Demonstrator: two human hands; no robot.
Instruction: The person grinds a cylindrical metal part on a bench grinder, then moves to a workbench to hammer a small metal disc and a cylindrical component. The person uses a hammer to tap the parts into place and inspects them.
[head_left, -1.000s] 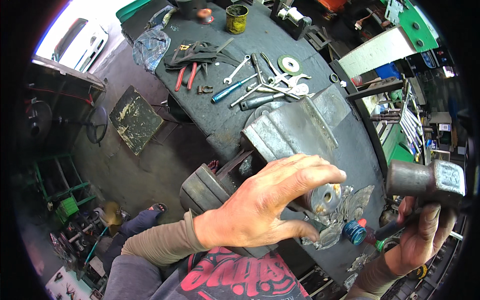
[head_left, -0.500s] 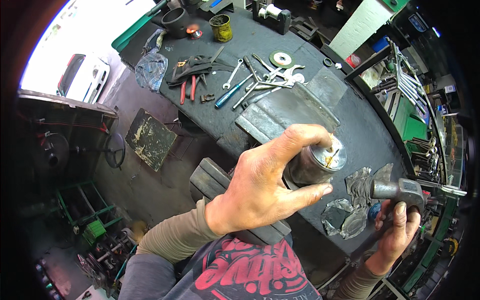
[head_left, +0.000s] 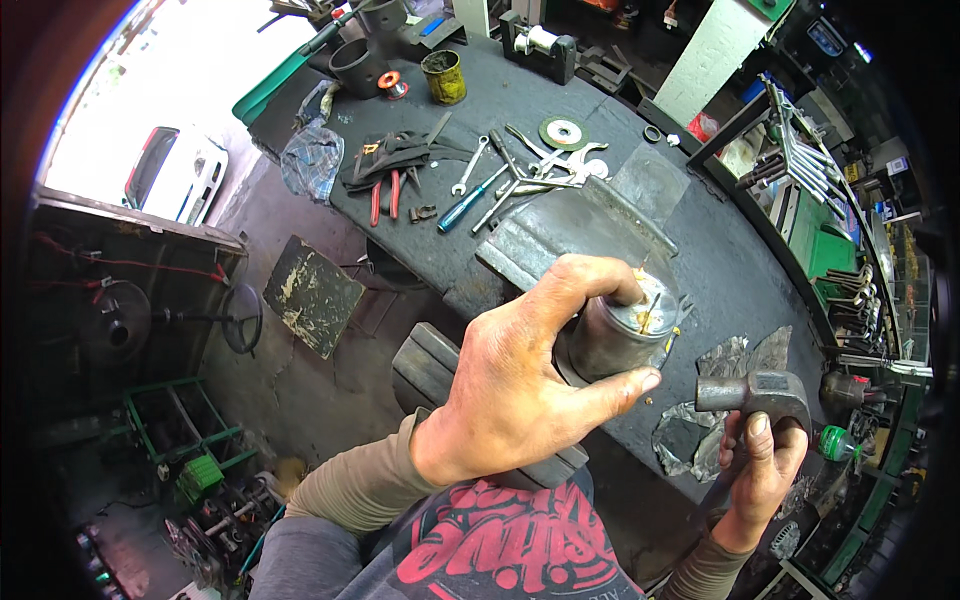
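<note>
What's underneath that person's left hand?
Parts of a bench vise and a metal cylinder show around the left hand. It covers the vise's middle; whatever sits there can't be seen.

Head-worn fisheye, left of pair; faces down, close over hands [head_left: 520, 385] and workbench [head_left: 725, 255].

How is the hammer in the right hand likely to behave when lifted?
The hammer is probably heavy for its size: its head looks like thick, solid metal. With the right hand gripping just below the head, it may feel less top-heavy than if held farther down.
</note>
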